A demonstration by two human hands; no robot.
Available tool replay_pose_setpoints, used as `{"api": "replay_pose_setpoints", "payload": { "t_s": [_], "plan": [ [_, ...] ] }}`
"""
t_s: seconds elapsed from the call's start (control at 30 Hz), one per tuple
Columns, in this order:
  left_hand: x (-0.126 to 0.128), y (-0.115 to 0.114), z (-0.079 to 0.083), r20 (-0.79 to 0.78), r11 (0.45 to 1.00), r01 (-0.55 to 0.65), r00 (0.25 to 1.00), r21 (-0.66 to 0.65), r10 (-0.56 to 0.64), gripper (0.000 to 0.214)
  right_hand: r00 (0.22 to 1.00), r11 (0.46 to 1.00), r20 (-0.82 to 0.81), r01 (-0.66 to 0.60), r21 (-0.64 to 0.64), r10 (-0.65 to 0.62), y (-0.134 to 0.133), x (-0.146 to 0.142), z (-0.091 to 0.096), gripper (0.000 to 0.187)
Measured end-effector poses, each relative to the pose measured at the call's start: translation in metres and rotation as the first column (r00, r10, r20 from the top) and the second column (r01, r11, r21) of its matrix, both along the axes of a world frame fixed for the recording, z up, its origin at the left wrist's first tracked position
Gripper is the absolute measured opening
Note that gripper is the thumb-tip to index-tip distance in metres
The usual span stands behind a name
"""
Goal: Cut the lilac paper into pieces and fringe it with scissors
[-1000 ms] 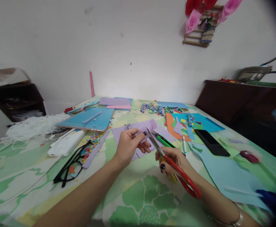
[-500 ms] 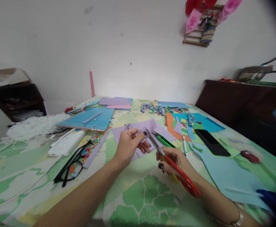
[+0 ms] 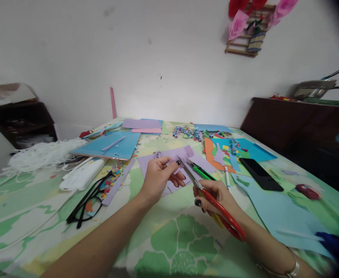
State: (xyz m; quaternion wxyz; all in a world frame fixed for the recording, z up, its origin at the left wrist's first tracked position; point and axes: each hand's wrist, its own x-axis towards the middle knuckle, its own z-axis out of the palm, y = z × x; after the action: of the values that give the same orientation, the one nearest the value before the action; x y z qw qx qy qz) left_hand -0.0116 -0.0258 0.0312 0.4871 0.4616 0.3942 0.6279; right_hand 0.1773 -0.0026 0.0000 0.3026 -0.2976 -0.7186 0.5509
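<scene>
My right hand (image 3: pixel 215 199) is wrapped round a pair of scissors (image 3: pixel 225 216) with red and yellow handles. Their blades point up and to the left, with the tips close to the fingertips of my left hand (image 3: pixel 159 177). That hand is closed in a pinch, thumb against forefinger; whatever lies between them blends with the purple behind, so I cannot make it out. Beneath both hands, sheets of purple paper (image 3: pixel 146 160) lie on the table. On the paper, just behind the blades, rests a green utility knife (image 3: pixel 202 172).
Black glasses (image 3: pixel 85 200), paper scraps and a white power strip (image 3: pixel 82 175) lie left. A blue sheet (image 3: pixel 114 143) is behind them. To the right are a white marker (image 3: pixel 227 177), a black phone (image 3: pixel 260 173) and light-blue paper (image 3: pixel 285 216). Rolled paper pieces (image 3: pixel 188 133) sit at the back.
My right thumb and the yellow scissor handle have shifted slightly, while the blades stay near my left fingertips. My left hand holds almost the same position.
</scene>
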Motion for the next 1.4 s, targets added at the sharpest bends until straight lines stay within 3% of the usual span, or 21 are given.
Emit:
{"api": "replay_pose_setpoints", "payload": {
  "t_s": [1.4],
  "plan": [
    [0.0014,0.0004,0.0003,-0.022,1.0,-0.012,1.0,-0.015,0.012,0.018,1.0,0.999,-0.019,0.005,-0.036,-0.006,0.0019,-0.0006,-0.0039,0.039]
  ]
}}
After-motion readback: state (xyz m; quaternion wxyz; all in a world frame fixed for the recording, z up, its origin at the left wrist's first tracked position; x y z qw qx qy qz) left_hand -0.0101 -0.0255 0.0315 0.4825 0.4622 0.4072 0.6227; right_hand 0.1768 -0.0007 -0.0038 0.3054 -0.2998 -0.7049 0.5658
